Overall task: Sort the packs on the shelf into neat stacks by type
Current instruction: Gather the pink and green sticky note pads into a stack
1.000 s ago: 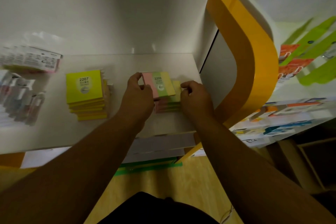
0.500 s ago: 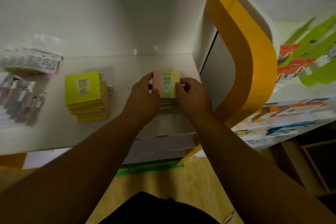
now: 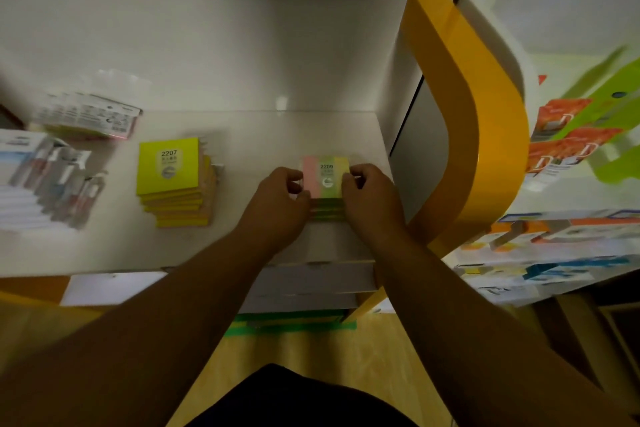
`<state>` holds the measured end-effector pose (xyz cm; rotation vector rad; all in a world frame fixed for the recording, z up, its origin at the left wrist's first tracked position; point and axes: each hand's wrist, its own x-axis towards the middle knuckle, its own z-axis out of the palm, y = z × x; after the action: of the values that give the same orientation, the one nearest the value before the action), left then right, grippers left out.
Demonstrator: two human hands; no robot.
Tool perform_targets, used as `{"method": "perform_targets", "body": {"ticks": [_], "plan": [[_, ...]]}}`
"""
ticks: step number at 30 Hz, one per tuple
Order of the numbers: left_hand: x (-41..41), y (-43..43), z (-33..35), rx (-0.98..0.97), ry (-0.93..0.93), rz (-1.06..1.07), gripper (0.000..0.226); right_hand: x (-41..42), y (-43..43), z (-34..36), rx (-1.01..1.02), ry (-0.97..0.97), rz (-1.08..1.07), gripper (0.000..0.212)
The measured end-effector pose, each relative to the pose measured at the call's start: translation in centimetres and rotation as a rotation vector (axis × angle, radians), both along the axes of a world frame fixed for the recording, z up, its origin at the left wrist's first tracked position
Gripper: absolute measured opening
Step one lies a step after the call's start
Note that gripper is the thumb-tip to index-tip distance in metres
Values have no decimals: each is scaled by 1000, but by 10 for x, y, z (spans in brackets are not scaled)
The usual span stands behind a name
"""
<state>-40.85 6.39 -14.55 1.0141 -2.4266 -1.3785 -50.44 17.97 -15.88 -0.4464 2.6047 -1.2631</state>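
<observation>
A stack of pink, green and yellow striped sticky-note packs marked 2209 [image 3: 325, 175] stands on the white shelf [image 3: 249, 135], near its right end. My left hand [image 3: 277, 204] presses its left side and my right hand [image 3: 370, 198] presses its right side, fingers curled against the top pack. The lower packs are mostly hidden behind my hands. To the left stands a taller stack of yellow packs marked 2207 [image 3: 169, 170], with some lower packs sticking out to the right.
Clear-wrapped packs with white labels [image 3: 86, 114] lie at the back left. Pen blister packs [image 3: 59, 180] fan out at the far left. An orange curved panel [image 3: 485, 135] bounds the shelf on the right, with other stocked shelves [image 3: 554, 246] beyond.
The tilted top 2209 pack has been turned square and set flush on its stack. Both hands have closed in on the stack's two sides.
</observation>
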Motion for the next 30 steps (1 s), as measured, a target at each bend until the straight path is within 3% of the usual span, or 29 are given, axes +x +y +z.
{"method": "perform_targets", "body": {"ticks": [5, 14, 24, 30], "plan": [[7, 3, 6, -27, 3, 43, 36, 1, 0, 1, -45, -22, -29, 41], [40, -22, 72, -195, 211, 112, 35, 32, -45, 50, -184, 282, 79, 40], [127, -164, 130, -280, 281, 324, 31, 88, -153, 106, -360, 435, 354, 29], [153, -260, 140, -197, 235, 408, 37, 114, -226, 116, -250, 364, 407, 32]]}}
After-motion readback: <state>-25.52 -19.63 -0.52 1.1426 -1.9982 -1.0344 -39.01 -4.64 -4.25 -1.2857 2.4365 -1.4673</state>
